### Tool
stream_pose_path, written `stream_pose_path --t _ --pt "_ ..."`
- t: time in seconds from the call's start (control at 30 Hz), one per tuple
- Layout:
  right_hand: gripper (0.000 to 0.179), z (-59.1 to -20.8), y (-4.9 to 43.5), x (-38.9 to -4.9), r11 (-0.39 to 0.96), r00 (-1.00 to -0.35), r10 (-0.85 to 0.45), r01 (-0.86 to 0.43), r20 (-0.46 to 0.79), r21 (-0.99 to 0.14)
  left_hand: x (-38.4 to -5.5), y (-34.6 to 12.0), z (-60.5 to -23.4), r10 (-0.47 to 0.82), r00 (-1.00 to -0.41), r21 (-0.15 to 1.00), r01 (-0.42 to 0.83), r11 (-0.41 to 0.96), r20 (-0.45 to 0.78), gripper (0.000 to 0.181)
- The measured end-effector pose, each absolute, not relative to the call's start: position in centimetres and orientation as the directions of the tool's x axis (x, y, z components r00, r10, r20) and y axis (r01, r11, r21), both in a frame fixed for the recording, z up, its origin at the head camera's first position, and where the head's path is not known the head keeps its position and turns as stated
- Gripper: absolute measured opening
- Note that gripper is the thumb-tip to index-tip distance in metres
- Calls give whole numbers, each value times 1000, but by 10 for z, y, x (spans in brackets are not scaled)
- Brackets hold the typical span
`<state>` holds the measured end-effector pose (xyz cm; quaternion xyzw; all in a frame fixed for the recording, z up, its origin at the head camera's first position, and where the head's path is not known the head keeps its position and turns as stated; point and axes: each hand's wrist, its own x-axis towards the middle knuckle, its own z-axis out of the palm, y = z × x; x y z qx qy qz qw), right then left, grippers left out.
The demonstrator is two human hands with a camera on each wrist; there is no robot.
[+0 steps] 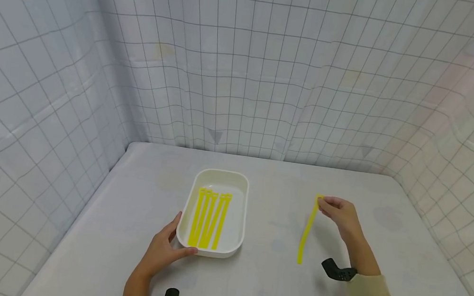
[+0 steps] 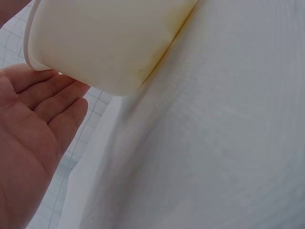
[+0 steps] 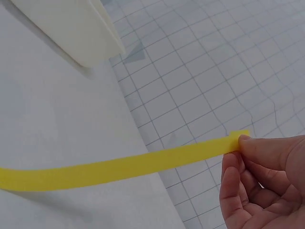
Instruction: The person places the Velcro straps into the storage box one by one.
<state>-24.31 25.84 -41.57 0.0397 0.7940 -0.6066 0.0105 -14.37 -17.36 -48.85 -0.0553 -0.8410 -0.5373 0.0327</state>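
In the head view, a white rectangular tray (image 1: 236, 224) with rounded corners stands left of the middle of the table. Several flat yellow straps (image 1: 196, 218) with T-shaped ends lie side by side in it. My left hand (image 1: 163, 250) spans the tray's near left corner, thumb at the near rim and fingers along the left side. Its fingers (image 2: 57, 95) look nearly straight against the tray wall in the left wrist view. To the right, my right hand (image 1: 340, 215) pinches one yellow strap (image 3: 119, 167) by its T-shaped end between thumb and forefinger. That strap hangs down toward the table.
A white cloth covers the table (image 1: 266, 284). White curtains with a dark grid (image 1: 269, 75) enclose the back and both sides. Black wrist bands (image 1: 338, 270) are worn on both arms. White cloth surface lies between the tray and the right hand.
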Motion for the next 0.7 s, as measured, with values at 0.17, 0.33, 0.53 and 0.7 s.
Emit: stream_pose_path --t 0.17,0.33,0.53,0.7 --pt "49 -409 258 -235 259 -999 23 44 -39 -965 -144 -174 -489 55 -992 896 126 427 114 106" --pt "48 -406 257 -229 273 -1000 -2 17 -18 -962 -143 -174 -489 51 -992 891 126 436 116 106" --pt "47 -402 256 -222 297 -1000 3 -11 12 -955 -143 -174 -488 56 -991 897 131 422 118 105" --pt "46 -399 256 -217 307 -999 21 -28 36 -951 -143 -173 -488 61 -990 899 139 416 125 105"
